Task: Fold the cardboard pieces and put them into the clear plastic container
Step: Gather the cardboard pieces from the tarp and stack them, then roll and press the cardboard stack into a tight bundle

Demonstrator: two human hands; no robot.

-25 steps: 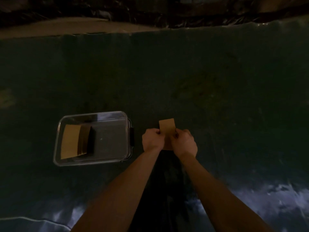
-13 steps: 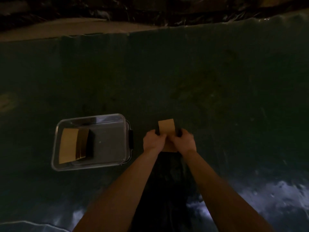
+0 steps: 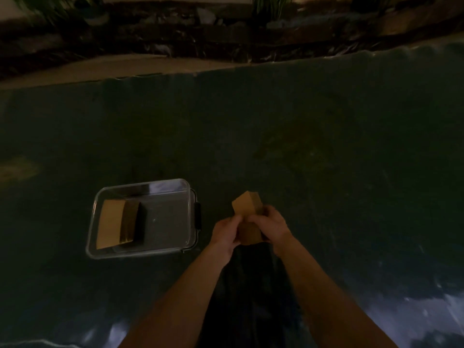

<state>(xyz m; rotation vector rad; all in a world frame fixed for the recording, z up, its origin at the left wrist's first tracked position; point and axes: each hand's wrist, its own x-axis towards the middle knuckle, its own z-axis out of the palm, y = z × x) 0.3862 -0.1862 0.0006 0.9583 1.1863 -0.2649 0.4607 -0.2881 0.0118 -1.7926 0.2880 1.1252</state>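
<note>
A small brown cardboard piece (image 3: 247,207) is held between both hands just right of centre, its upper part bent along a crease and tilted. My left hand (image 3: 226,232) grips its left side and my right hand (image 3: 271,223) grips its right side; the lower part of the piece shows between them. To the left stands the clear plastic container (image 3: 175,187), open, with a black latch on its right wall. Inside it, at the left end, lies a folded cardboard piece (image 3: 113,223).
Everything rests on a dark green sheet (image 3: 326,146) in dim light. Its far edge meets a pale strip and a dark stone border with plants (image 3: 226,28). Shiny wrinkles in the sheet show at the lower right (image 3: 414,310).
The cardboard piece has gone from a flat upright flap to a bent, tilted shape between my hands. The view shifted slightly; the container stays put.
</note>
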